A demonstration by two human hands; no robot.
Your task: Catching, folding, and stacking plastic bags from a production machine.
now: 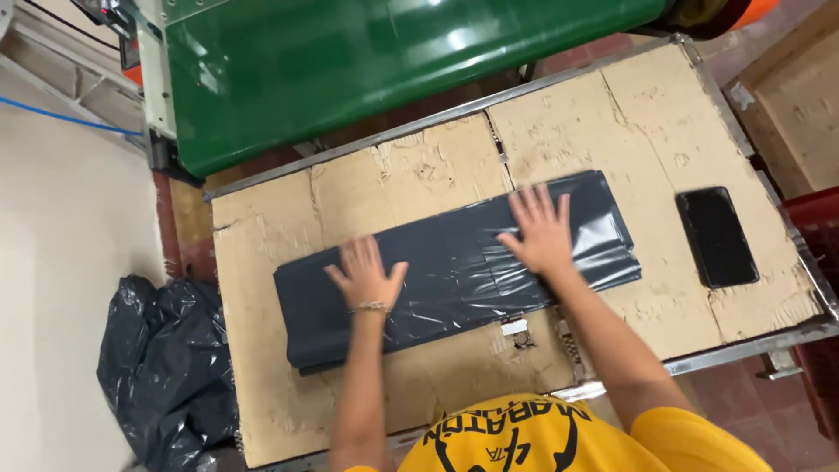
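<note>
- Hands lie flat on a folded dark plastic bag (454, 267) at the middle of the frame: left hand (365, 278) on its lower-left part, right hand (540, 232) on its upper-right part.
- Fingers (524, 205) of both are spread and pressed palm-down, pinching nothing; that hold seems meant to keep the slippery, glossy film flat.
- Bag rests lengthwise on the cardboard-covered table (262, 262), slanting up toward the right.
- Dark phone-like slab (717, 236) lies well apart at right, out of the way.
- Green machine panel (350, 70) fills the upper frame; a crumpled black bag (162, 367) sits on the floor, lower left.
</note>
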